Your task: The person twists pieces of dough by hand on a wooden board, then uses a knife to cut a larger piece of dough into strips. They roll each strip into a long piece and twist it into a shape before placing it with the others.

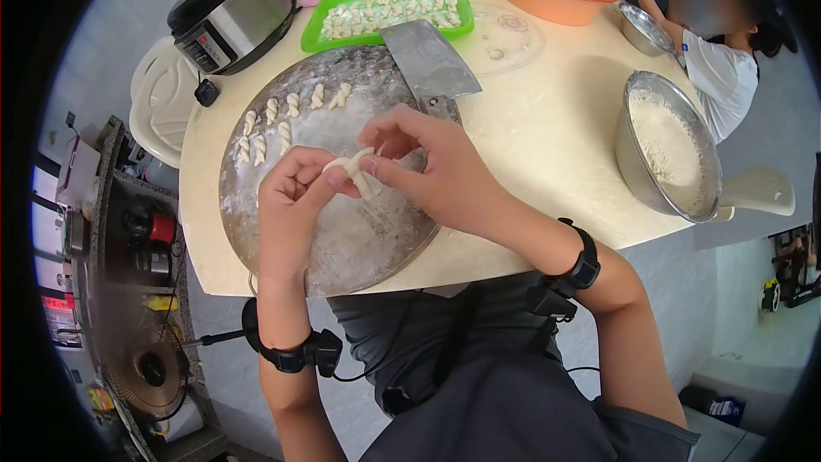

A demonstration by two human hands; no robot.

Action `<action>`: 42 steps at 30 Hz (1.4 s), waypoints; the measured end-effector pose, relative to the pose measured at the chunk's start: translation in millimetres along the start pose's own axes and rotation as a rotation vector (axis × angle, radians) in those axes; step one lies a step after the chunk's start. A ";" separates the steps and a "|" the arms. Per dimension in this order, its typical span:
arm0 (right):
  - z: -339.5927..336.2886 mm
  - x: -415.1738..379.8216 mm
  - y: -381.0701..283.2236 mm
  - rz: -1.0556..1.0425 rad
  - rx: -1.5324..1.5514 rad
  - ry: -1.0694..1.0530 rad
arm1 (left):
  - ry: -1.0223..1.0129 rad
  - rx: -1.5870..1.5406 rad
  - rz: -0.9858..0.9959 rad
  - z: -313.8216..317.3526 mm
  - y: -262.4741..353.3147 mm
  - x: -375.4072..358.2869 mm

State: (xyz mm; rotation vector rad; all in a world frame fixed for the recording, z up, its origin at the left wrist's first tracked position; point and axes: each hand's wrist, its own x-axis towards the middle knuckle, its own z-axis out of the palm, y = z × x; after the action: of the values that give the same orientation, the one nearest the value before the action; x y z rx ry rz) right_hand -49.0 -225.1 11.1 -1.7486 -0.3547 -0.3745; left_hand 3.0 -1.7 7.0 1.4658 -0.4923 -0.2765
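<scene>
While a smooth, pale table (547,120) bears everything, a round, flour-dusted board (363,248) lies near its edge. Green plastic tray (458,32), rectangular, just behind; flat metal cleaver (432,60) overlaps the board's rim. Left hand (291,192) and right hand (428,154) both pinch a soft, smooth dough strip (366,186), held between them over the board. Small, ropy dough twists (293,104) sit on the floury surface beyond.

From my end I lose the dough (356,173) where the left hand (295,192) and right hand (432,161) cover it. The right hand hides the end of the cleaver (430,60) just beyond; farther past it, the top edge crops the orange basin (556,7), and another person (721,77) has a blurred face.
</scene>
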 end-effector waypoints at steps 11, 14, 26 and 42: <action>6.2 0.6 10.1 -0.413 -0.381 -0.040 | 0.075 -0.084 -0.067 5.9 5.8 -2.1; 5.2 0.7 8.7 -0.414 -0.378 -0.041 | 0.061 -0.068 -0.086 2.1 7.1 -3.7; 6.8 0.0 4.2 -0.460 -0.320 -0.009 | 0.022 -0.008 -0.097 -0.9 16.0 -14.2; 3.5 -4.8 8.3 -0.514 -0.308 -0.050 | -0.013 0.010 -0.081 1.2 18.0 -17.7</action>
State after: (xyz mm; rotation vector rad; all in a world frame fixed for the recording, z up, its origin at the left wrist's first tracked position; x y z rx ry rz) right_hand -49.5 -223.5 1.0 -1.9564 -0.8235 -0.7868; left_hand -15.1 7.3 22.2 1.4965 -0.4453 -0.3484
